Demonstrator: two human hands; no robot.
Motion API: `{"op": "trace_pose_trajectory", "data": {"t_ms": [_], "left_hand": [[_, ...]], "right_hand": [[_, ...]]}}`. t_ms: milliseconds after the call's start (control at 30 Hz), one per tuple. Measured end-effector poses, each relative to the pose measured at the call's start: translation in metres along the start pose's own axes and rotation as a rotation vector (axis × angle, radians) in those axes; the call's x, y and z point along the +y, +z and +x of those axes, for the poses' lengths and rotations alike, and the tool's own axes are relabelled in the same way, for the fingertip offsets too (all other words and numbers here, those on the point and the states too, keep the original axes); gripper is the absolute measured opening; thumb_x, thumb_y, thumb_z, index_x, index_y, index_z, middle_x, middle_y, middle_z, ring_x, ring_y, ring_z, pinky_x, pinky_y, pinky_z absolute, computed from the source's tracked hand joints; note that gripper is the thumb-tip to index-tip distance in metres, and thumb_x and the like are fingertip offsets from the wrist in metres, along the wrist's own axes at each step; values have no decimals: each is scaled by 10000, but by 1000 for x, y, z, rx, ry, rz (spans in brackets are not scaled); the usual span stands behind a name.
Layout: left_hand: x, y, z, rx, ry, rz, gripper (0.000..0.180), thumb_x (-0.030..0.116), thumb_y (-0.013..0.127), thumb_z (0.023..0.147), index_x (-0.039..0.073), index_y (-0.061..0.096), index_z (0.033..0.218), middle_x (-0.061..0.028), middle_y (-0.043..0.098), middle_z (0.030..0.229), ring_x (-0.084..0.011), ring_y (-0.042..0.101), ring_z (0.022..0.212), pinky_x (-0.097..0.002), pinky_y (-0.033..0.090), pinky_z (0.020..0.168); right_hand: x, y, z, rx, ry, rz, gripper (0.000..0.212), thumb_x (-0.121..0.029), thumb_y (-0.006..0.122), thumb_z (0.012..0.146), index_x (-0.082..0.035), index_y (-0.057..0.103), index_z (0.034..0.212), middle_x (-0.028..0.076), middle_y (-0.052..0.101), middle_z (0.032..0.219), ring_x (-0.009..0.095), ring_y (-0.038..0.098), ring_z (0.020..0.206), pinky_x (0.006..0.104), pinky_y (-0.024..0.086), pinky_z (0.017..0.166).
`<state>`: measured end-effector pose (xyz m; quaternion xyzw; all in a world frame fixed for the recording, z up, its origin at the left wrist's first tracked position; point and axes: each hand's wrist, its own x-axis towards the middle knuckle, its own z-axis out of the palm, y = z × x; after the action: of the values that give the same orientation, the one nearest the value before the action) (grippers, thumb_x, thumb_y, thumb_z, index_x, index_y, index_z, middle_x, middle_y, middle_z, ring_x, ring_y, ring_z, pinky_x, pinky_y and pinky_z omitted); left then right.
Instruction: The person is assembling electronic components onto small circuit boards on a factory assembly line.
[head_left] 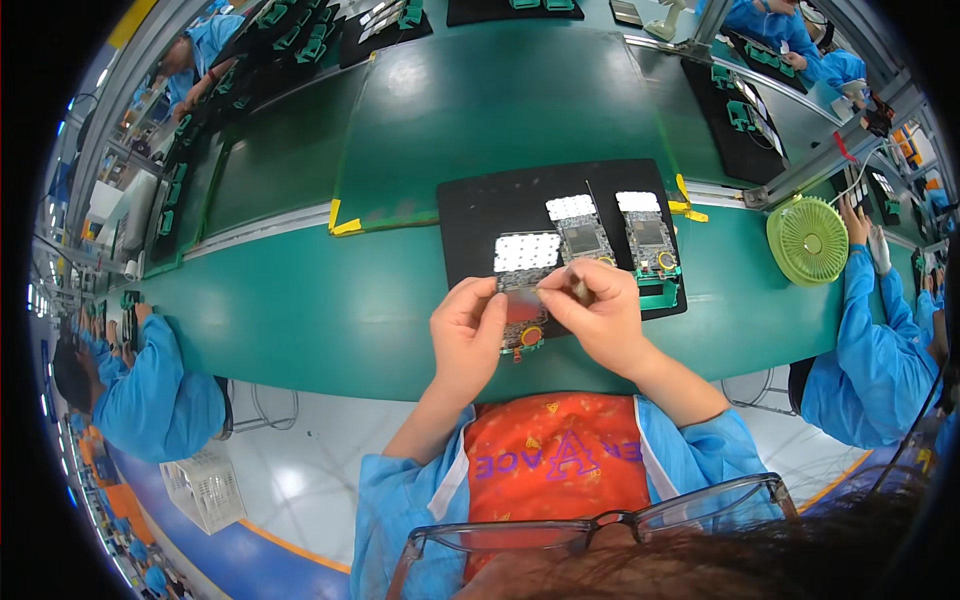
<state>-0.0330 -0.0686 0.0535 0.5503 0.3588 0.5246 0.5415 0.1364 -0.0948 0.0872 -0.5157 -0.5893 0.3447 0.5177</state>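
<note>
Over the near edge of a black mat [465, 215], my left hand [468, 325] grips the left edge of a circuit board [527, 250] between thumb and fingers. The board has a white dotted keypad sheet at its far end and an orange-ringed round part at its near end. My right hand [600, 312] is closed in a pinch at the board's right side; what is in its fingertips is too small to make out. Two similar circuit boards lie farther right on the mat, one [583, 236] just beyond my right hand, the other [650, 232] with a green plastic frame [658, 294] at its near end.
The mat lies on a green table [380, 290] with yellow tape corners [345, 222]. To the right stands a green fan [806, 240]. Co-workers in blue sit at the left [160, 385] and right [860, 370]. More black mats [735, 125] with green parts lie farther off.
</note>
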Motion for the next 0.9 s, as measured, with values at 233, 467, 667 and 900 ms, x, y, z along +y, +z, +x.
{"op": "trace_pose_trajectory", "data": {"t_ms": [233, 467, 667, 900], "left_hand": [[1, 8, -2, -93, 62, 162, 135, -92, 514, 891, -80, 600, 995, -58, 575, 958, -82, 598, 816, -207, 496, 705], [1, 7, -2, -105, 86, 205, 127, -87, 507, 893, -85, 592, 988, -66, 572, 952, -89, 605, 796, -211, 503, 699], [-2, 8, -1, -108, 100, 224, 114, -80, 510, 894, -86, 589, 976, -68, 572, 952, -86, 604, 779, -212, 501, 674], [0, 11, 5, -55, 89, 180, 58, -30, 560, 862, -48, 599, 901, -99, 600, 834, -131, 590, 672, -244, 463, 579]], "right_hand": [[-3, 13, 3, 92, -120, -33, 62, -2, 710, 770, 16, 659, 799, 66, 622, 708, 98, 575, 540, 245, 411, 436], [-1, 12, 4, 73, -147, -104, 63, 9, 709, 762, 20, 652, 786, 75, 622, 704, 116, 583, 531, 231, 423, 441], [1, 11, 4, 63, -151, -92, 57, 10, 705, 762, 17, 655, 789, 72, 625, 706, 112, 584, 534, 231, 422, 441], [6, 9, 4, 54, -209, -184, 90, 16, 710, 712, 4, 658, 785, 82, 621, 722, 177, 610, 590, 259, 460, 482]]}}
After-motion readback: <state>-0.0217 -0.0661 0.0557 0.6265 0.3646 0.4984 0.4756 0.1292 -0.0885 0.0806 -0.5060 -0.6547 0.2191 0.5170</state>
